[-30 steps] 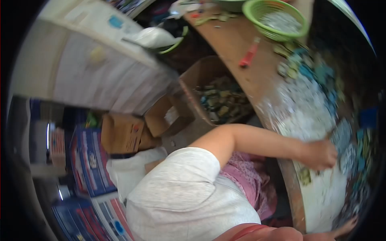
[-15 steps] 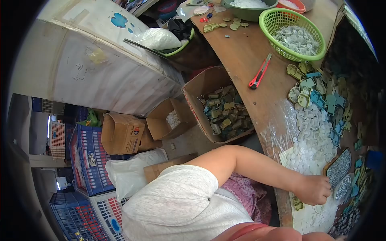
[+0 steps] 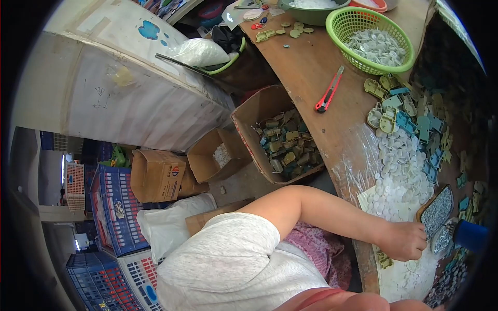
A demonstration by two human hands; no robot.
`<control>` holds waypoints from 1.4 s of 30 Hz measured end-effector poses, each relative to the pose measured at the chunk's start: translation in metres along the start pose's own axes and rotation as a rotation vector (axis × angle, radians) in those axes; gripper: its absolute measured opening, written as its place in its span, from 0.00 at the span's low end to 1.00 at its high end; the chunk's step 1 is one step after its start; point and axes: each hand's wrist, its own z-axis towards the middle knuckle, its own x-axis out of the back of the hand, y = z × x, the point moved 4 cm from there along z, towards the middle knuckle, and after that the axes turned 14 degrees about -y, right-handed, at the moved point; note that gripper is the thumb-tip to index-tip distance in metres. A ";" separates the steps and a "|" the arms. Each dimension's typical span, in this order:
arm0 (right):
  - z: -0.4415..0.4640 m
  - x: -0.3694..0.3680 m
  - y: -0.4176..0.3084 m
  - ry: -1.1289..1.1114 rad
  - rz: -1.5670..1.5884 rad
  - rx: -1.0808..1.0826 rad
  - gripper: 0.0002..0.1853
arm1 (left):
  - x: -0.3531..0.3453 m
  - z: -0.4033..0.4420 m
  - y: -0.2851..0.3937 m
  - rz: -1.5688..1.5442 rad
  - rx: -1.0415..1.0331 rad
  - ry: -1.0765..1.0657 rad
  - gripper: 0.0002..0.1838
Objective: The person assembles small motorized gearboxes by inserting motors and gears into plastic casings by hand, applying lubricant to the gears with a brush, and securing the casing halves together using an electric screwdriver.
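My left hand (image 3: 402, 241) is closed, fingers curled in, just beside a dark-rimmed tray of small grey metal pieces (image 3: 439, 206). Whatever its fingertips hold, if anything, is hidden. Below that tray lies a second tray with silvery screw-like pieces (image 3: 442, 240). A blue cylindrical tool (image 3: 470, 237) with a dark tip stands right over it. Under my left wrist are a pale sheet (image 3: 407, 282) and a yellowish plastic part (image 3: 384, 260). A heap of clear plastic discs (image 3: 397, 171) lies above my hand. Only skin of my right arm (image 3: 363, 302) shows at the bottom edge; that hand is out of frame.
Toy-vehicle-like plastic shells (image 3: 410, 116) lie piled along the table's far side. A red utility knife (image 3: 329, 90) and a green basket of clear parts (image 3: 371, 41) are farther up the table. A carton of plastic parts (image 3: 288, 140) stands beside the table, near blue crates (image 3: 122, 207).
The blue tool has come in from the right edge to above the screw tray. My left hand has shifted slightly up, still closed. The view has tilted a little.
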 end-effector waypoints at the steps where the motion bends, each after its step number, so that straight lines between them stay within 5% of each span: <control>1: -0.017 -0.008 -0.008 -0.137 0.353 -0.119 0.12 | 0.001 0.000 0.001 -0.009 -0.006 -0.002 0.09; 2: -0.038 -0.020 -0.021 -0.272 0.707 -0.235 0.10 | 0.003 0.001 0.001 -0.007 -0.008 0.005 0.09; 5: -0.112 -0.071 -0.073 -0.425 0.918 -0.598 0.12 | 0.007 0.002 0.001 -0.015 -0.023 0.016 0.08; 6: -0.115 -0.054 -0.046 -0.569 0.940 -0.555 0.14 | 0.009 0.002 0.000 -0.019 -0.022 0.025 0.08; 8: -0.148 -0.056 -0.067 -0.463 -0.486 0.124 0.28 | 0.020 0.004 0.001 -0.034 -0.034 0.007 0.08; 10: -0.156 -0.033 -0.022 -0.457 0.128 -0.259 0.16 | 0.029 0.007 0.003 -0.195 -0.045 0.074 0.08; 12: -0.195 -0.079 -0.095 -0.508 -0.372 0.124 0.14 | 0.046 0.014 0.020 -0.288 -0.038 0.026 0.07; 13: -0.204 -0.095 -0.109 -0.543 -0.191 0.348 0.12 | 0.051 0.023 0.030 -0.368 -0.005 0.097 0.10; 16: -0.226 -0.138 -0.146 -0.591 -0.425 0.436 0.11 | 0.048 0.030 0.053 -0.563 0.062 0.062 0.22; 18: -0.228 -0.159 -0.160 -0.600 -0.258 0.434 0.14 | 0.027 0.021 0.062 -1.471 0.478 -0.028 0.23; 20: -0.228 -0.162 -0.152 -0.532 -0.249 0.391 0.14 | 0.036 0.007 0.065 -1.271 0.551 -0.111 0.25; 25: -0.231 -0.139 -0.141 -0.653 -0.046 0.134 0.08 | 0.034 -0.026 0.072 -1.469 0.752 -0.135 0.20; 34: -0.241 -0.136 -0.120 -0.689 0.181 0.030 0.07 | 0.041 -0.050 0.062 -1.501 0.904 -0.130 0.16; 37: -0.246 -0.131 -0.114 -0.679 0.186 -0.007 0.07 | 0.044 -0.056 0.060 -1.342 0.972 -0.264 0.16; 39: -0.249 -0.127 -0.112 -0.697 0.148 0.005 0.07 | 0.054 -0.043 0.058 -0.550 0.639 -0.343 0.16; 42: -0.253 -0.118 -0.111 -0.680 0.066 0.012 0.06 | 0.052 -0.026 0.063 -0.351 0.532 -0.295 0.14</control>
